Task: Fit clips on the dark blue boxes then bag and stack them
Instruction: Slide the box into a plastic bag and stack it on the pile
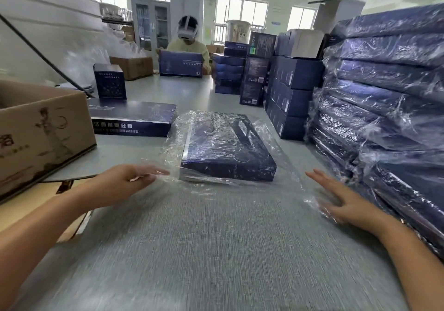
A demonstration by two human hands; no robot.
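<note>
A dark blue box (pixel 225 149) lies flat in the middle of the grey table (pixel 204 250), inside a clear plastic bag (pixel 283 164) whose open end spreads toward me. My left hand (pixel 127 178) reaches in from the left with fingers straight, its tips touching the bag's left edge near the box corner. To the right of the box, my right hand (pixel 341 200) is held with fingers spread and straight, resting on the bag's loose right edge. Another dark blue box (pixel 134 118) without a bag lies behind, to the left.
A tall stack of bagged blue boxes (pixel 384 118) fills the right side. An open cardboard carton (pixel 40 128) stands at the left. A small upright blue box (pixel 110 81) and more stacked boxes (pixel 288 89) stand farther back. A person (pixel 188 46) across the table holds a box.
</note>
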